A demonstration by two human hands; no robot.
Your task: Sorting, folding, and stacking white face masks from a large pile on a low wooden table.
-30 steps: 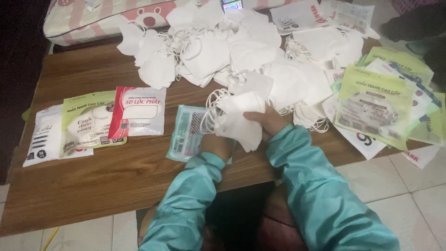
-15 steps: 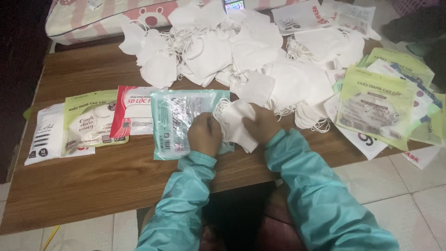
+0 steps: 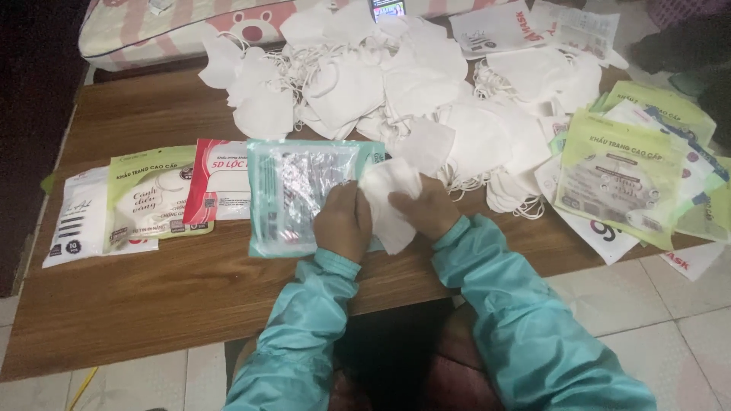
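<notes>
Left hand (image 3: 343,222): our fingers curl closed on the edge of the clear teal-edged pouch (image 3: 297,194), lying flat on the wooden bench (image 3: 167,297) | right hand (image 3: 426,207): fingers pinch the folded white mask (image 3: 387,199) at the pouch's mouth | heap of white masks (image 3: 396,84) behind | green packets (image 3: 620,171) well right.

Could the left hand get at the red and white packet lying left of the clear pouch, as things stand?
Probably yes. The left hand rests on the clear teal-edged pouch, and the red and white packet lies flat just beyond, its left part uncovered on the wooden table.
</notes>
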